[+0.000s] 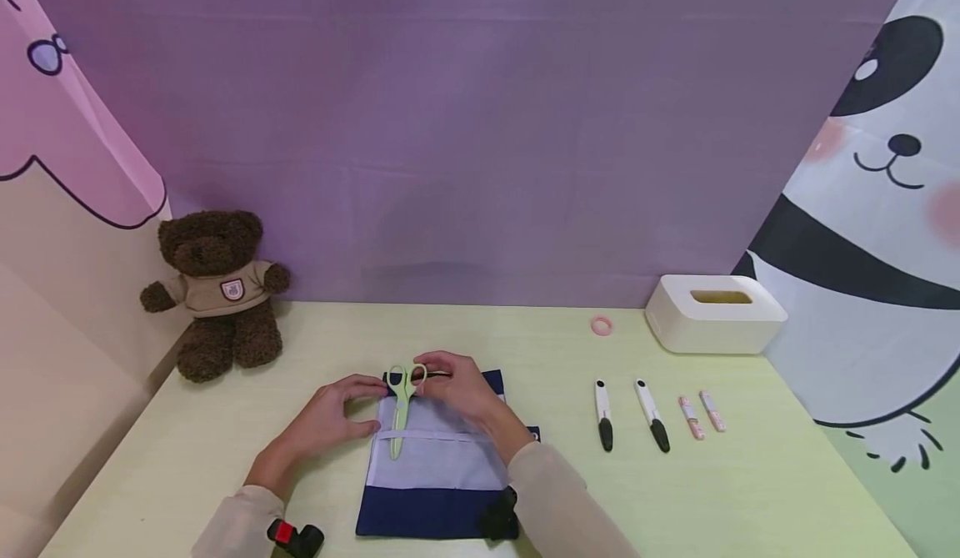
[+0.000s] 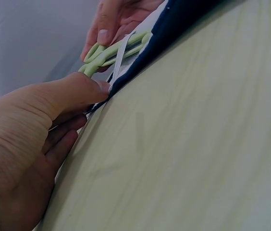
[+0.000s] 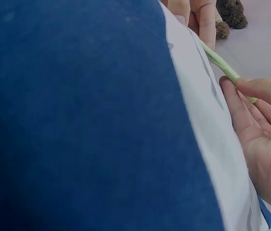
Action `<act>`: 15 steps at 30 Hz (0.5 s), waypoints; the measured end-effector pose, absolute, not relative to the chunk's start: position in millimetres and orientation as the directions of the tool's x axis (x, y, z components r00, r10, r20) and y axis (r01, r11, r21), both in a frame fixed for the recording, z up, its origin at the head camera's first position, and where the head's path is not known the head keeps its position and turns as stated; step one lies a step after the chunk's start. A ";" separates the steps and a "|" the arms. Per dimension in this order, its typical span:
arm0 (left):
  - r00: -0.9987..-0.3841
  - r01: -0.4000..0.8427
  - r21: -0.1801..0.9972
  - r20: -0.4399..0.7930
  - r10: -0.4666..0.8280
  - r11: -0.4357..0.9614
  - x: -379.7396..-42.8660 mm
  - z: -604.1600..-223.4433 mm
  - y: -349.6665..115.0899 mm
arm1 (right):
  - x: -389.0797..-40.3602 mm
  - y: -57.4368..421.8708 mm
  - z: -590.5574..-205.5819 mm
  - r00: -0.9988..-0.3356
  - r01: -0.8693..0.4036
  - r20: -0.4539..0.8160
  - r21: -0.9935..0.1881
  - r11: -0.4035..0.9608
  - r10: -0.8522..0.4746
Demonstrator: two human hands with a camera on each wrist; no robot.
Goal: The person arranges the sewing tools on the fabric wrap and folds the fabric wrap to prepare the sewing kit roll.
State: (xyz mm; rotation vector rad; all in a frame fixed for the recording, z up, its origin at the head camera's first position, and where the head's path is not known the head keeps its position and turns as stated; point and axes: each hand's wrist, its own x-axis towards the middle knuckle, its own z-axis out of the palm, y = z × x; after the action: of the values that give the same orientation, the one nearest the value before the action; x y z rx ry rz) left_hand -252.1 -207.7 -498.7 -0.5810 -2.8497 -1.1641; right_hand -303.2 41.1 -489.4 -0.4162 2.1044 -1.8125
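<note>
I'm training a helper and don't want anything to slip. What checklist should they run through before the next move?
1. Scissors under the elastic band: ok, the band crosses over them.
2. Right hand on the scissors: ok, it pinches a handle loop.
3. Left hand at the cloth organizer: ok, it touches the left edge.
4. Scissors ready to leave unheld: not ok, the right hand holds them.
5. Blades fully closed: cannot tell.
6. White-and-black tools clear of the organizer: ok, they lie apart.
</note>
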 end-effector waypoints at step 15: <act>-0.923 0.378 0.630 0.193 0.334 0.678 -252.6 -501.3 -208.3 | -296.7 47.2 -488.2 -0.866 0.046 -0.096 -0.993 0.113 -0.491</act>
State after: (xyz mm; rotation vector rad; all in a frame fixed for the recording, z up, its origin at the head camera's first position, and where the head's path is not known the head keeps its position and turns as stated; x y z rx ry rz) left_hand -252.6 -208.3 -501.3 -0.5990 -2.8213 -1.0805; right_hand -296.7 47.2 -488.2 -0.4325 1.9957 -1.8035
